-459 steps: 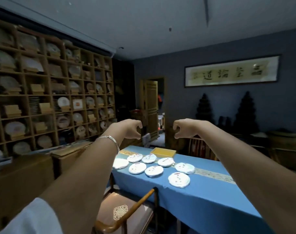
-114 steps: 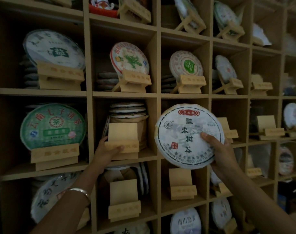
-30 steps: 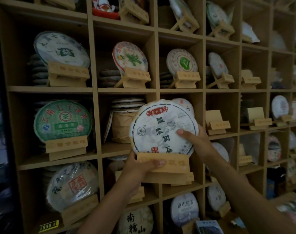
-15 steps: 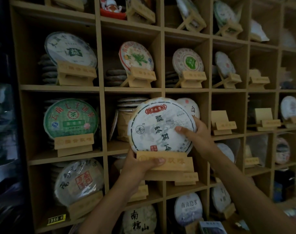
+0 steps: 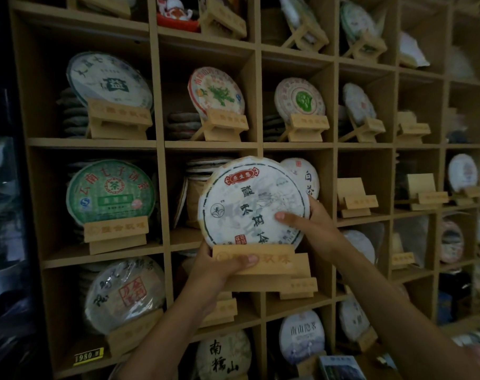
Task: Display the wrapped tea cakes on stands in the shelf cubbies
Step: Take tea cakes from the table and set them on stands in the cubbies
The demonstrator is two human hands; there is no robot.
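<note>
A round tea cake (image 5: 249,201) in white paper with a red label and black characters sits on a pale wooden stand (image 5: 277,263). Both are held in the air in front of the wooden shelf (image 5: 260,145), level with its middle cubbies. My left hand (image 5: 222,266) grips the stand from below, thumb across its front lip. My right hand (image 5: 310,223) holds the cake's lower right edge, thumb on its face. Behind the cake, another white wrapped cake (image 5: 304,175) shows in the cubby.
Most cubbies hold wrapped cakes on stands, such as a green one (image 5: 110,192) at left. A stack of cakes over a brown bundle (image 5: 203,171) fills the centre cubby. Empty stands (image 5: 355,198) (image 5: 426,192) wait in cubbies to the right. A dark cabinet (image 5: 3,215) borders the shelf's left side.
The cake on its stand has stayed in both hands, close in front of the shelf; it has shifted only slightly. Both grips look the same as half a second ago.
</note>
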